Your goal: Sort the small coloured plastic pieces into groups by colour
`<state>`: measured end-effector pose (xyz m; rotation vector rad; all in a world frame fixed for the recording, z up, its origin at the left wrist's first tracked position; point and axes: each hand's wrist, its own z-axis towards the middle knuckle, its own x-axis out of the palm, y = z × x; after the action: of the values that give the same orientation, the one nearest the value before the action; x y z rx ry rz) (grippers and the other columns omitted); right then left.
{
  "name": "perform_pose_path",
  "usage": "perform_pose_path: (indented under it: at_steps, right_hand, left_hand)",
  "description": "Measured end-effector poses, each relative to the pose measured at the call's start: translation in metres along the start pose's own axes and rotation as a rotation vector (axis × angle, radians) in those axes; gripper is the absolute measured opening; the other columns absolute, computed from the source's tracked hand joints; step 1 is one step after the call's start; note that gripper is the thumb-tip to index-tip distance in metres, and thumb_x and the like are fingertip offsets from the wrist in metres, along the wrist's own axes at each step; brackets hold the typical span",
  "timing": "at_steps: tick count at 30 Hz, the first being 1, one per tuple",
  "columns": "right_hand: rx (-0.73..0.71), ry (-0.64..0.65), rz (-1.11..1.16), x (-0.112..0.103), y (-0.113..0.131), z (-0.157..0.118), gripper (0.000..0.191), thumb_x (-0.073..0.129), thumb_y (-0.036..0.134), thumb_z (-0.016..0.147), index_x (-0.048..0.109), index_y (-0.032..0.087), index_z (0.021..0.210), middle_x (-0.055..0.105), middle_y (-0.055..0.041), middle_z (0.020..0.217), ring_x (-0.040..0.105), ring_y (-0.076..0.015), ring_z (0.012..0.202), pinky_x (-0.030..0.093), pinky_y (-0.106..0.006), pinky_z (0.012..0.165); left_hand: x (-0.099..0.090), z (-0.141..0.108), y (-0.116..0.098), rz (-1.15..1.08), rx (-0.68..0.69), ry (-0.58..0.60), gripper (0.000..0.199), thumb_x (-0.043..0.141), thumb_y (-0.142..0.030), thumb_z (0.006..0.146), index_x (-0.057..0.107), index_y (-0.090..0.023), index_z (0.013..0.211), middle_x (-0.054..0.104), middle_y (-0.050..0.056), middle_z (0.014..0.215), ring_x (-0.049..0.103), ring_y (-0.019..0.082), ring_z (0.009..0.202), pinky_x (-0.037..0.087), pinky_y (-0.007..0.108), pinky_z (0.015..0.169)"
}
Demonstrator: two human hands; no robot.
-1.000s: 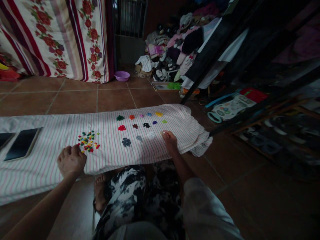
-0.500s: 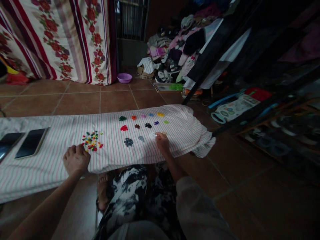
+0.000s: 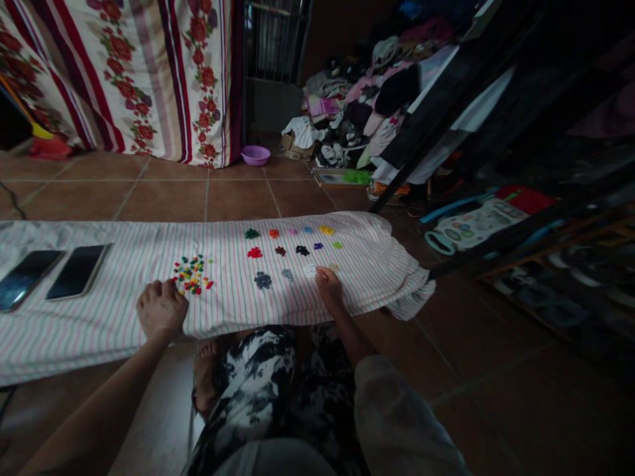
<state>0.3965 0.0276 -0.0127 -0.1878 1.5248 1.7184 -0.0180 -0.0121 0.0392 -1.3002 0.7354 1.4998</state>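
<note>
A loose pile of mixed small colored pieces (image 3: 192, 274) lies on the striped cloth. Just left of and below it, my left hand (image 3: 163, 307) rests on the cloth, its fingers curled in; whatever is under them is hidden. My right hand (image 3: 330, 285) is closed in a pinch at the edge of a small white pile (image 3: 310, 271). Its fingertips touch or nearly touch that pile, and anything between them is too small to make out. A tan pile (image 3: 334, 268) sits just beyond this hand. Nearby are a light grey pile (image 3: 287, 274) and a dark grey pile (image 3: 262, 281).
Farther back are single-color piles, among them red (image 3: 254, 252), black (image 3: 302, 250), dark green (image 3: 252, 233) and yellow (image 3: 326, 230). Two phones (image 3: 78, 271) lie at the left. A dark post (image 3: 421, 152) rises past the surface's right end.
The whole view has shifted slightly, so the things appear farther right. My right hand stays by the white pile, with the tan pile now showing more clearly. My left hand keeps its place.
</note>
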Motion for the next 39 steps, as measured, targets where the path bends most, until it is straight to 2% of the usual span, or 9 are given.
perform_pose_path:
  at_steps: [6,9,12,15,19,23,30,34,39]
  right_hand:
    - [-0.055,-0.003,0.027,-0.003,-0.004,-0.001,0.036,0.043,0.033,0.079,0.072,0.019,0.094,0.074,-0.0108,0.099,0.065,-0.0236,0.094,0.052,-0.039,0.091]
    - [-0.147,-0.082,0.031,-0.006,-0.002,-0.003,0.032,0.042,0.034,0.080,0.070,0.019,0.087,0.073,-0.0105,0.093,0.065,-0.0240,0.092,0.052,-0.041,0.091]
    - [-0.282,-0.160,0.009,-0.005,0.008,-0.003,0.030,0.041,0.033,0.084,0.068,0.020,0.083,0.071,-0.0105,0.088,0.063,-0.0244,0.092,0.052,-0.043,0.092]
    - [-0.381,-0.140,0.014,0.004,0.029,-0.005,0.030,0.041,0.029,0.087,0.069,0.019,0.087,0.070,-0.0105,0.091,0.063,-0.0239,0.092,0.053,-0.042,0.089]
    - [-0.496,0.034,0.074,0.033,0.073,-0.018,0.029,0.043,0.025,0.089,0.070,0.019,0.097,0.070,-0.0094,0.098,0.065,-0.0227,0.095,0.054,-0.040,0.089]
    - [-0.601,0.343,0.140,0.078,0.117,-0.048,0.032,0.044,0.016,0.089,0.072,0.021,0.104,0.070,-0.0077,0.102,0.066,-0.0199,0.095,0.055,-0.034,0.087]
    - [-0.749,0.728,0.095,0.138,0.169,-0.094,0.037,0.046,0.009,0.090,0.074,0.024,0.110,0.067,-0.0045,0.099,0.063,-0.0154,0.094,0.052,-0.026,0.087]
    - [-0.820,0.831,-0.129,0.151,0.196,-0.099,0.033,0.047,0.014,0.094,0.074,0.024,0.110,0.066,-0.0061,0.102,0.061,-0.0176,0.099,0.050,-0.028,0.090]
    - [-0.793,0.833,-0.244,0.162,0.216,-0.091,0.035,0.044,0.018,0.099,0.071,0.028,0.118,0.065,-0.0058,0.106,0.061,-0.0173,0.100,0.049,-0.027,0.090]
  left_hand:
    - [0.008,0.001,0.004,-0.017,0.021,-0.036,0.045,0.028,-0.033,0.093,0.062,-0.016,0.117,0.059,0.016,0.118,0.050,0.030,0.115,0.039,0.045,0.096]
    - [0.012,0.002,0.005,-0.041,0.009,-0.061,0.042,0.031,-0.032,0.093,0.063,-0.016,0.115,0.059,0.015,0.117,0.051,0.030,0.114,0.039,0.045,0.096]
    - [0.015,0.003,0.006,-0.040,0.031,-0.077,0.038,0.034,-0.029,0.092,0.063,-0.016,0.113,0.060,0.016,0.115,0.051,0.030,0.115,0.039,0.046,0.097]
    - [0.016,0.004,0.007,-0.031,0.043,-0.071,0.035,0.038,-0.026,0.090,0.062,-0.016,0.114,0.060,0.017,0.116,0.050,0.031,0.117,0.039,0.046,0.097]
    - [0.018,0.004,0.006,-0.023,0.040,-0.085,0.034,0.041,-0.025,0.089,0.062,-0.016,0.114,0.059,0.017,0.120,0.049,0.032,0.121,0.038,0.045,0.100]
    - [0.018,0.004,0.006,-0.030,0.035,-0.074,0.035,0.040,-0.026,0.091,0.061,-0.016,0.116,0.058,0.017,0.126,0.048,0.032,0.125,0.037,0.046,0.103]
    - [0.021,0.005,0.007,-0.084,0.025,-0.074,0.038,0.037,-0.035,0.096,0.061,-0.015,0.117,0.057,0.019,0.133,0.046,0.033,0.131,0.036,0.049,0.107]
    - [0.022,0.005,0.006,-0.138,0.014,-0.077,0.044,0.032,-0.036,0.098,0.061,-0.010,0.120,0.057,0.022,0.134,0.045,0.035,0.134,0.035,0.052,0.108]
    - [0.024,0.005,0.007,-0.203,-0.008,-0.105,0.043,0.031,-0.026,0.097,0.059,-0.009,0.125,0.058,0.022,0.135,0.045,0.032,0.136,0.035,0.052,0.111]
